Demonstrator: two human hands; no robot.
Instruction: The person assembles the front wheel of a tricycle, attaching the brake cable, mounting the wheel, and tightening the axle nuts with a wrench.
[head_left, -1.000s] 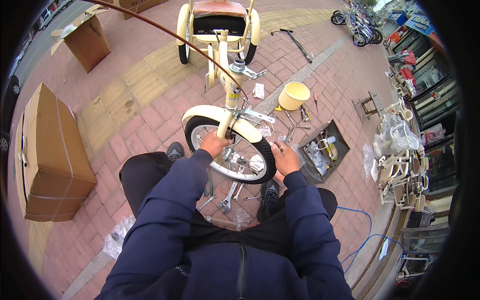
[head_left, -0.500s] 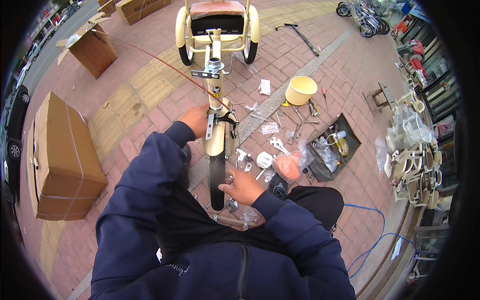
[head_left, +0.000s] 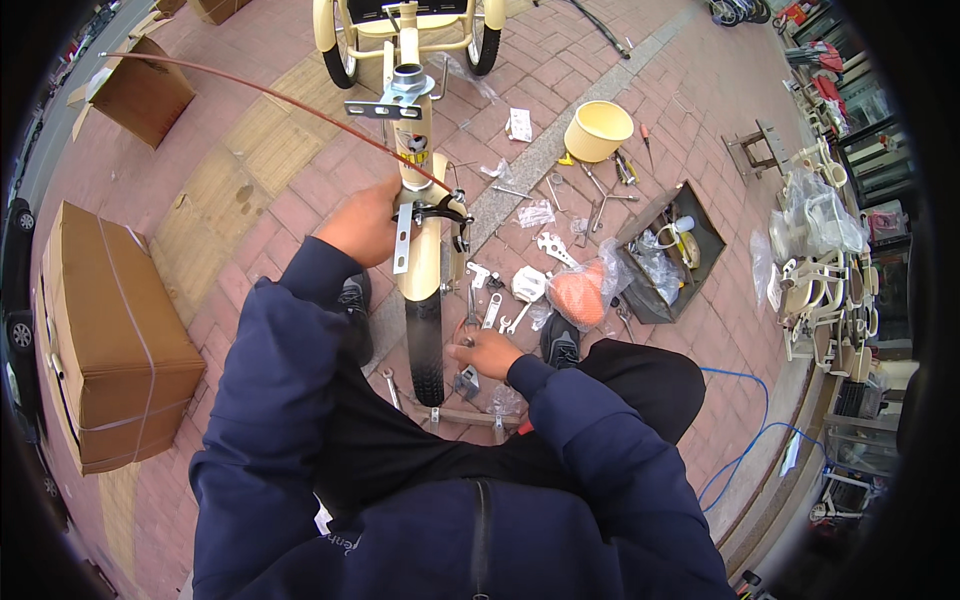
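Note:
A cream tricycle stands in front of me, its front wheel (head_left: 426,345) between my knees. My left hand (head_left: 362,224) is closed at the top of the cream front fork (head_left: 424,262), below the head tube (head_left: 413,150); its fingertips are hidden behind the frame. On the wheel's right side, my right hand (head_left: 488,355) has its fingers curled close to the hub area. Whatever they may hold is too small to make out. A black brake caliper (head_left: 455,212) with a long reddish-brown cable (head_left: 290,100) sits above the wheel. A slotted metal bracket (head_left: 402,238) hangs beside the fork.
Wrenches (head_left: 491,311) and small parts lie on the brick paving. Nearby are an orange bubble-wrapped item (head_left: 578,294), a metal toolbox (head_left: 668,300) and a yellow bucket (head_left: 598,132). A large carton (head_left: 130,350) stands left; a blue hose (head_left: 745,462) curves at right.
My right hand has shifted from the tyre's edge, where its thumb rested, to slightly farther right with fingers curled. My left hand stays at the fork. The whole view has shifted.

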